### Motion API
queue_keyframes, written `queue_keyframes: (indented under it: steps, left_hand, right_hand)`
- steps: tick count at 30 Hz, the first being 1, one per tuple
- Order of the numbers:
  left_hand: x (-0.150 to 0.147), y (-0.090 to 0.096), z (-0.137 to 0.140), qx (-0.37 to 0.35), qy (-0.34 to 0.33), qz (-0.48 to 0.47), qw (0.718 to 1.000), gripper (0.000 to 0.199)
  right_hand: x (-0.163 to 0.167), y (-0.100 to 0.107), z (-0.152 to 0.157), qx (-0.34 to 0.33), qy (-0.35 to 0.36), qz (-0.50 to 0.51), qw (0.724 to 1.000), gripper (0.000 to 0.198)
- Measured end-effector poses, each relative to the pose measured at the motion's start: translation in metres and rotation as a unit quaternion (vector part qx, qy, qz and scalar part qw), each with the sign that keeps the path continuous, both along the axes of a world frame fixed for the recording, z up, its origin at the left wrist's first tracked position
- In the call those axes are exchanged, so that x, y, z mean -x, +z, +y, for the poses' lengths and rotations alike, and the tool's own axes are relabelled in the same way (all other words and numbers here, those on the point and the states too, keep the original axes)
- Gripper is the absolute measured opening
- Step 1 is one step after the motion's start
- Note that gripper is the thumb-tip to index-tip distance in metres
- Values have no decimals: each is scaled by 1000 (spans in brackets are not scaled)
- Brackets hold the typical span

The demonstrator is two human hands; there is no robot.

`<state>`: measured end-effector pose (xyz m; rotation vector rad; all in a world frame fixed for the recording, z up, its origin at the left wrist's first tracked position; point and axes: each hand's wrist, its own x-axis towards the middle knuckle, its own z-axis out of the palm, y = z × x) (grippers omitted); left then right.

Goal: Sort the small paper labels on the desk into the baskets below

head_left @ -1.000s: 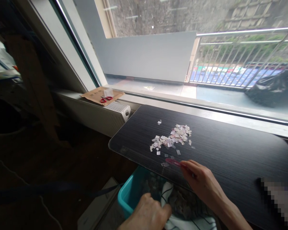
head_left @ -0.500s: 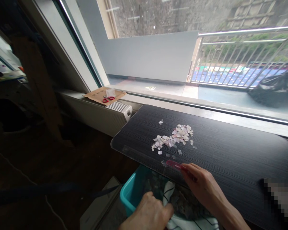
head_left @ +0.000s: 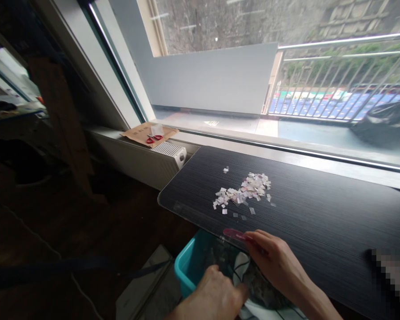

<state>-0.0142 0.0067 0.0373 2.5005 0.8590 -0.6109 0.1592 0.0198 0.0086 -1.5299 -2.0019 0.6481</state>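
My right hand point(head_left: 273, 255) is closed around a thin pink flat stick point(head_left: 235, 234) with a rounded end. The stick's tip is at the front edge of the dark table point(head_left: 320, 213), where small clear bits point(head_left: 222, 238) show beside it. Closed and low in front of me, my left hand point(head_left: 216, 293) is over a teal bin point(head_left: 183, 266), next to a white cloth or bag with black lines point(head_left: 242, 263); what its fingers hold is hidden. A pile of small pale square pieces point(head_left: 253, 186) lies on the table, with several loose clear squares nearby.
Red-handled scissors point(head_left: 155, 138) and a small clear box point(head_left: 156, 130) rest on a brown paper envelope point(head_left: 133, 133) on the radiator point(head_left: 146, 166). A window with a sill runs behind the table. A pixelated patch covers the lower right.
The pink stick has moved left and toward the table's front edge, and the small clear bits have shifted to that edge with it. My left hand stays low over the bin.
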Motion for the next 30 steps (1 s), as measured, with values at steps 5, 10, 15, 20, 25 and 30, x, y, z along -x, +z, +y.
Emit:
queue_keyframes:
  steps: [5, 10, 15, 20, 25, 30]
  left_hand:
    - [0, 3, -1, 3, 0, 3, 1000, 22]
    - [-1, 6, -1, -1, -5, 11, 1000, 21]
    - [5, 0, -2, -8, 3, -1, 1000, 18]
    - [8, -4, 1, 3, 3, 0, 1000, 16]
    - [7, -4, 1, 12, 4, 8, 1000, 15]
    - [11, -10, -3, -6, 13, -11, 1000, 16]
  right_hand:
    - [3, 0, -6, 0, -14, -8, 1000, 24]
    - [-1, -1, -7, 0, -18, 3, 1000, 27]
    - [-27, -11, 6, -60, -154, -26, 986, 23]
    - [-46, -21, 15, -81, -202, -66, 974, 27]
    - [-40, -21, 10, -76, -183, -74, 977, 27]
    - [-25, -14, 5, -42, -92, -39, 994, 26]
